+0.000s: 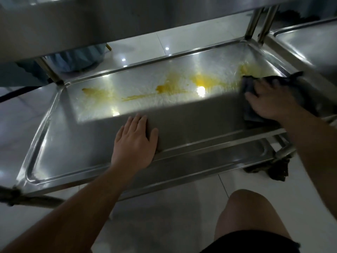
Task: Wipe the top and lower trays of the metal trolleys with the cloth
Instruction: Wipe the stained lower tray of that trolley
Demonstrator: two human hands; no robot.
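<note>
The lower tray [54, 136] of a steel trolley fills the view, seen from under the top tray [73, 24]. Yellow smears [164, 88] run across the far half of the lower tray. My left hand [135, 139] lies flat on the tray's near middle, fingers straight. My right hand [269, 101] presses a dark cloth [249, 86] onto the tray at its right end, fingers spread over it. Part of the cloth hangs over the right rim.
A second trolley's tray [306, 42] stands close at the right. Steel uprights [255, 19] rise at the far right corner. A dark mop head [268, 168] lies on the white tiled floor under the tray's right end. My bare knee [249, 216] is below.
</note>
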